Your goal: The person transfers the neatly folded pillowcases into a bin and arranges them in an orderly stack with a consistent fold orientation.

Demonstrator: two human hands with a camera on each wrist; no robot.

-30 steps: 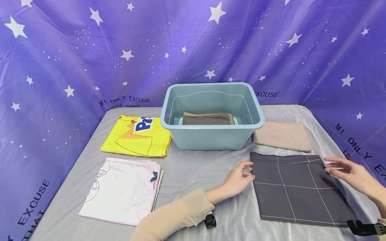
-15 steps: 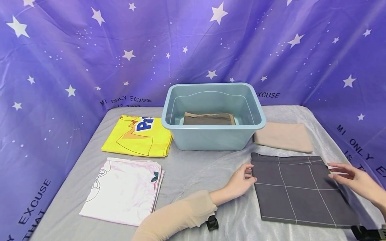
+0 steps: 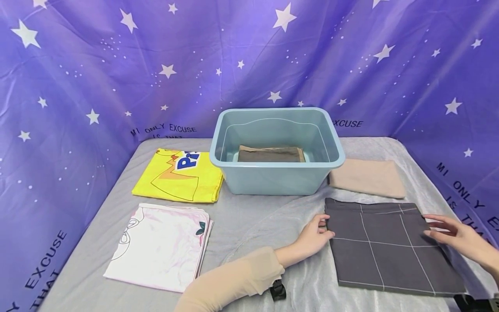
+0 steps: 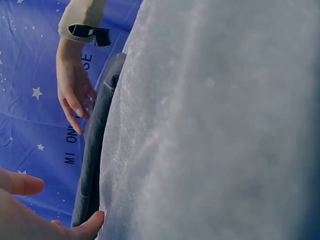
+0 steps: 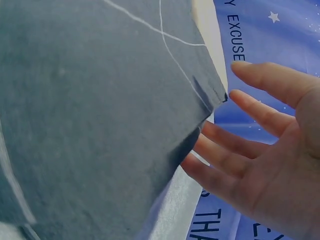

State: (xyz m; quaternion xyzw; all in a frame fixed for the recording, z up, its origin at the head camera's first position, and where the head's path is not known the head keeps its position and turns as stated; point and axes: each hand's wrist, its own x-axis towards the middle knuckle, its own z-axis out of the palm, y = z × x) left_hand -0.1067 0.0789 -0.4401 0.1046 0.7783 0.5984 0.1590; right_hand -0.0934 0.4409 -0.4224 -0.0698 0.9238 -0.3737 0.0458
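Note:
A folded dark grey cloth with white grid lines point(image 3: 382, 247) lies flat at the right front of the bed-like grey surface. At its left edge is my left hand point(image 3: 312, 237), fingers loosely bent and fingertips by the fabric; thumb and fingers stand apart in the left wrist view. My right hand point(image 3: 461, 238) is beside the cloth's right edge with its fingers spread. In the right wrist view several fingertips point(image 5: 200, 145) meet or slip behind the cloth's edge, while the thumb is clear of it. Whether they go underneath, I cannot tell.
A blue-green plastic tub point(image 3: 277, 178) stands at the back middle, holding a folded brown cloth point(image 3: 270, 155). Right of it lies a folded beige cloth point(image 3: 368, 177). A yellow printed cloth point(image 3: 177, 180) and a white-pink one point(image 3: 160, 247) lie on the left. A purple star curtain point(image 3: 249, 52) hangs behind.
My right hand has drawn slightly away from the cloth's right edge. The left hand stays by the left edge. The whole head view has shifted a little; the cloth keeps its shape.

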